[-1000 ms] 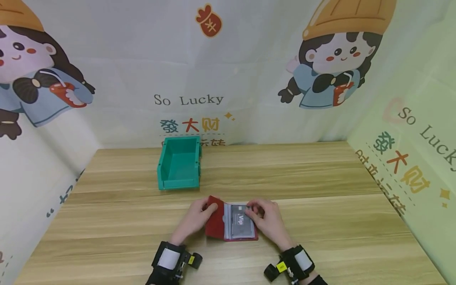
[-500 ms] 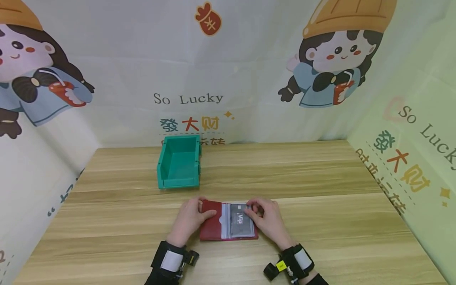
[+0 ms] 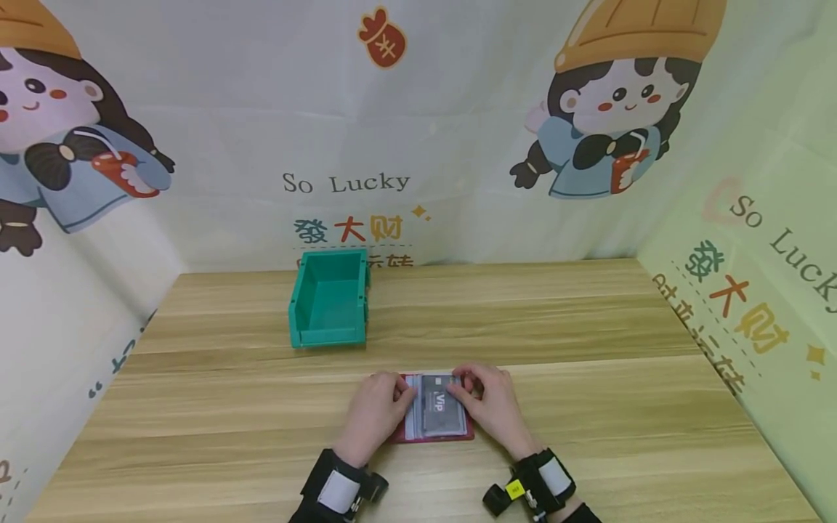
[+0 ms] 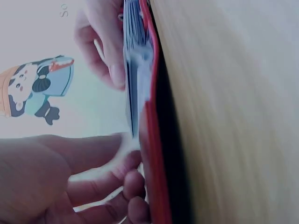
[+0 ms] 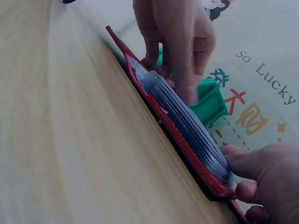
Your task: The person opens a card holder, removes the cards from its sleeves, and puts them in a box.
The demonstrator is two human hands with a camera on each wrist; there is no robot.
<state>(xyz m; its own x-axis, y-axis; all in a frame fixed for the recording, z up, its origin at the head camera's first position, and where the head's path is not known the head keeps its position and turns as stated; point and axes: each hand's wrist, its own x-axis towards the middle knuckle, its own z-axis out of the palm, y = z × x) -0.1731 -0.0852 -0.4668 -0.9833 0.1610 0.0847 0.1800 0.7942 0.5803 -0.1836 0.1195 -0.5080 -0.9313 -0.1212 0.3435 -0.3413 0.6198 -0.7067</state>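
Observation:
A red card holder (image 3: 467,439) lies open on the table, its clear plastic sleeves (image 5: 187,126) stacked on the right. Under the top sleeve shows a grey card (image 3: 445,414) marked "Vip". The right hand (image 3: 493,403) pinches the holder's right edge, thumb on the sleeves and other fingers at the cover. Over the left cover is the left hand (image 3: 375,410), fingers bent by the sleeves' inner edge. In the left wrist view, a small gap shows between its thumb and index finger, and its other fingertips touch the red cover (image 4: 156,172).
A green plastic bin (image 3: 330,298) stands behind the card holder, towards the left. Printed cloth walls (image 3: 458,145) border the wooden table (image 3: 588,327) at the back and both sides. Each wrist wears a black strap with a camera.
The left hand lowered the red cover to the left, let go of its edge, then moved right to the sleeves' inner edge. The right hand has stayed in place.

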